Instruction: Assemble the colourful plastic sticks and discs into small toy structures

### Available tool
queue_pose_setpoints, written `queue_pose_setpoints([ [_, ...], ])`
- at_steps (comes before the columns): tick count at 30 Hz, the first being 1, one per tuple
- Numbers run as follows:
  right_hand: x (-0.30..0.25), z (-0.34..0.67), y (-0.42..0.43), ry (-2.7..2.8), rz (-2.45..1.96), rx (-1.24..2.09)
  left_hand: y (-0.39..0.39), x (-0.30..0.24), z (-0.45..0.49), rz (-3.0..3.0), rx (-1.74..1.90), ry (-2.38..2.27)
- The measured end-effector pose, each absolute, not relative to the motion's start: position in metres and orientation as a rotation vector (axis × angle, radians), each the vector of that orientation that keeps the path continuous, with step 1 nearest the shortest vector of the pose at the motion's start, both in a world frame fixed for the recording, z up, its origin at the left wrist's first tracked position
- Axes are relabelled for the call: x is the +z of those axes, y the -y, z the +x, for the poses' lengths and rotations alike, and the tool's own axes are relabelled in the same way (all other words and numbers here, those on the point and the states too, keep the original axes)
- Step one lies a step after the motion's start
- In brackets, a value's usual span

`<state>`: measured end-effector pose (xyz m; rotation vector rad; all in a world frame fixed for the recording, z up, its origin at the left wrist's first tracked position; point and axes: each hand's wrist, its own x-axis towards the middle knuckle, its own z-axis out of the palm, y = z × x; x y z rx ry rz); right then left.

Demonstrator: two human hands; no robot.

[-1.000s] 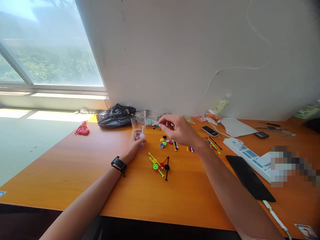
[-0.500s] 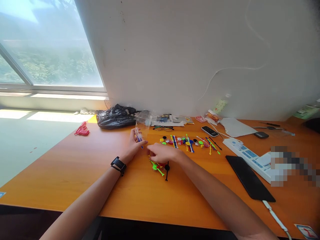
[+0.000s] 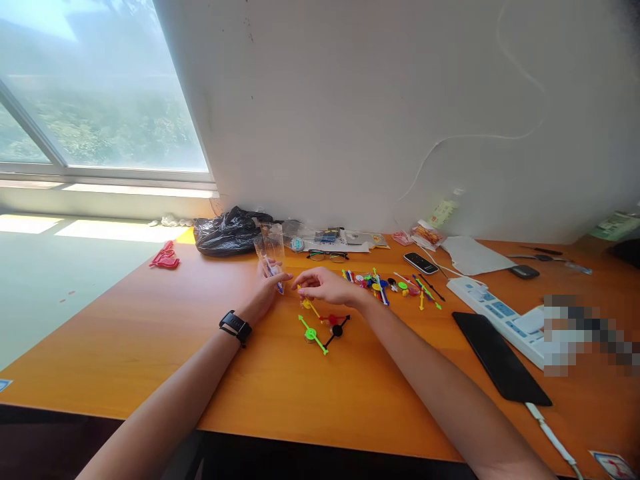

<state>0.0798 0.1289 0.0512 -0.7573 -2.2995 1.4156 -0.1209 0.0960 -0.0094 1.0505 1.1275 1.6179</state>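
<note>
A yellow stick (image 3: pixel 311 306) is pinched at its top end by the right hand (image 3: pixel 327 287). It is thin plastic with a small disc partway down. The fingertips (image 3: pixel 301 287) are closed on that end, and the rest slants down towards the table (image 3: pixel 150 333). Just below it a green stick (image 3: pixel 313 332), a red stick (image 3: pixel 331 319) and a black stick (image 3: pixel 337 331) lie crossed on the wood. A clear pouch (image 3: pixel 270 248) is gripped upright in the closed left hand (image 3: pixel 269 288), with blue and white pieces seen inside (a black watch (image 3: pixel 235 326) is worn on that wrist). The two hands are held just beside each other. More sticks (image 3: pixel 380 281) are spread behind the right hand. Print on the packets (image 3: pixel 425 233) by the wall is too small to be read.
</note>
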Motion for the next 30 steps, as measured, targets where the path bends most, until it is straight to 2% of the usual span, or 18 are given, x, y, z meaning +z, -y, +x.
queue_pose_setpoints([
  [5,0.061,0.082,-0.131,1.984,-0.75,1.568,-0.096,-0.011,-0.122,1.131,1.621,-1.201],
  [13,0.111,0.114,-0.134,1.63,-0.621,1.535,-0.085,-0.003,-0.115,1.302,1.396,-1.181],
  [21,0.143,0.131,-0.122,1.617,-0.679,1.105,-0.081,-0.002,-0.111,1.311,1.351,-1.146],
  [25,0.135,0.115,-0.113,1.88,-0.742,1.009,-0.079,-0.002,-0.111,1.342,1.333,-1.083],
  [30,0.126,0.098,-0.098,2.201,-0.649,0.735,-0.078,-0.004,-0.11,1.399,1.331,-1.045],
])
